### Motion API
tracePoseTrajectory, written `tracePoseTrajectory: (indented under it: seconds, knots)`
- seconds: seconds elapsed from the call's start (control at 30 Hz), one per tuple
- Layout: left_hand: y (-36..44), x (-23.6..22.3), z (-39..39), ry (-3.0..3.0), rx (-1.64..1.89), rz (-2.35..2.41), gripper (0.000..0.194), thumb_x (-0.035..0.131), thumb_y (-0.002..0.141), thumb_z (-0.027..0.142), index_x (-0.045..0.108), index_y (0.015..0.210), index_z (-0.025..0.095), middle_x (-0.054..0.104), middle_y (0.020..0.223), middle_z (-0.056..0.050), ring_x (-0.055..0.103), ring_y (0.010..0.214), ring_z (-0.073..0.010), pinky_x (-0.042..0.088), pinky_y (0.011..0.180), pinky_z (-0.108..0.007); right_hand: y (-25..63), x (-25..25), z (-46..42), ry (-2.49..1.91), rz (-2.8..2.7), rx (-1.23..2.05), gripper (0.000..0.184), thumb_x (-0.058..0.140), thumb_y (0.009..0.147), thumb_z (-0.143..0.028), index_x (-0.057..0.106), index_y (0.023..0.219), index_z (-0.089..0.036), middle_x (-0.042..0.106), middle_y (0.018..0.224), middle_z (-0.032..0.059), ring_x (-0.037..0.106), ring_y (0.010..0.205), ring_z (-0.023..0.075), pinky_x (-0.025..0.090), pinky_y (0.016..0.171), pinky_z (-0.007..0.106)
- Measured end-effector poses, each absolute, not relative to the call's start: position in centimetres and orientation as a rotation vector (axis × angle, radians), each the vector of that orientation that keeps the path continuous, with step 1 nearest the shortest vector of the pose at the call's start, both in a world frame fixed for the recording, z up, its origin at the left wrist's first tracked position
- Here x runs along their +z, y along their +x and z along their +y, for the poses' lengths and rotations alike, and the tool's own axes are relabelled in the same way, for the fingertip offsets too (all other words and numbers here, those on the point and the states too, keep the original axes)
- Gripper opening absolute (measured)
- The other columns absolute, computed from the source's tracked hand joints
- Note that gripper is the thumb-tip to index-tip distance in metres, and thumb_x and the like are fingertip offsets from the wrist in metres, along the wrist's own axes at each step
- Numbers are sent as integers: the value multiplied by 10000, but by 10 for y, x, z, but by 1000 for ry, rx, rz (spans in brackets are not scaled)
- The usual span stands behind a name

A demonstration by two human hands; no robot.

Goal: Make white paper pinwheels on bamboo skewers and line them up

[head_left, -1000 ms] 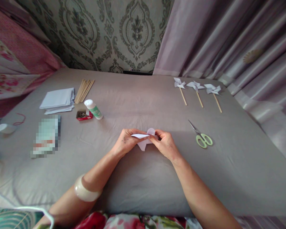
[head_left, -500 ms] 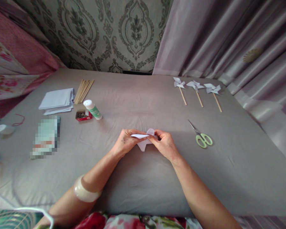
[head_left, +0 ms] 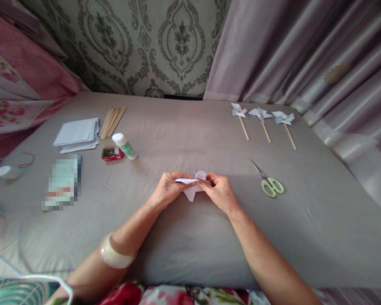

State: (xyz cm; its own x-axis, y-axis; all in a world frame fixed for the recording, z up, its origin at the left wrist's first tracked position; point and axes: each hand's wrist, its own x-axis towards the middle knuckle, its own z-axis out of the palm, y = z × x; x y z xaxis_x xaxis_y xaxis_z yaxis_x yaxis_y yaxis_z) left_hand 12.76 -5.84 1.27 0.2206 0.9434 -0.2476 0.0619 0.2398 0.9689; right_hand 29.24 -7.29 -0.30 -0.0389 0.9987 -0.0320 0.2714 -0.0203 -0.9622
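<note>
Between my two hands is a white paper pinwheel point(head_left: 189, 194) without a stick, its blades curled toward the middle. My left hand point(head_left: 168, 189) pinches its left side, where one folded blade juts toward the wrist. With thumb and fingers closed, my right hand point(head_left: 219, 189) presses near the pinwheel's centre and right side. A rounded paper loop rises between the fingertips, and a pointed blade hangs below them. The fingertips behind the paper are hidden. Green-handled scissors point(head_left: 268, 185) lie to the right of my right hand, blades pointing away from me.
Three finished pinwheels on sticks point(head_left: 262, 116) lie at the back right. At the left are a paper stack point(head_left: 76, 132), wooden sticks point(head_left: 112, 123), a glue stick point(head_left: 125, 146), a red box of small metal pieces point(head_left: 111, 154) and a blurred packet point(head_left: 63, 182). A white cable point(head_left: 25, 276) runs at front left.
Almost nothing differs. Both hands keep the same hold on the paper pinwheel; the view shifts very slightly.
</note>
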Motion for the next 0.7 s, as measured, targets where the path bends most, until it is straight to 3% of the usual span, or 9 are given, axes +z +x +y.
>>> tracePoseTrajectory:
  seconds: [0.53, 0.7]
  knots:
    - [128, 10, -58, 1089, 861, 1154, 311, 813, 552, 407, 743, 695, 139, 699, 658, -19, 588, 603, -132, 445, 590, -220, 290, -3, -73, -1446, -1365, 1163, 305, 656, 728, -436, 709, 783, -141, 695, 716, 32, 603, 667, 169, 430, 614, 260]
    - [128, 10, -56, 942, 900, 1096, 331, 821, 568, 376, 746, 799, 151, 703, 671, -15, 580, 587, -116, 425, 568, -211, 294, -8, -71, -1347, -1278, 1225, 319, 667, 742, -447, 714, 847, -150, 702, 788, 42, 606, 707, 166, 448, 659, 269]
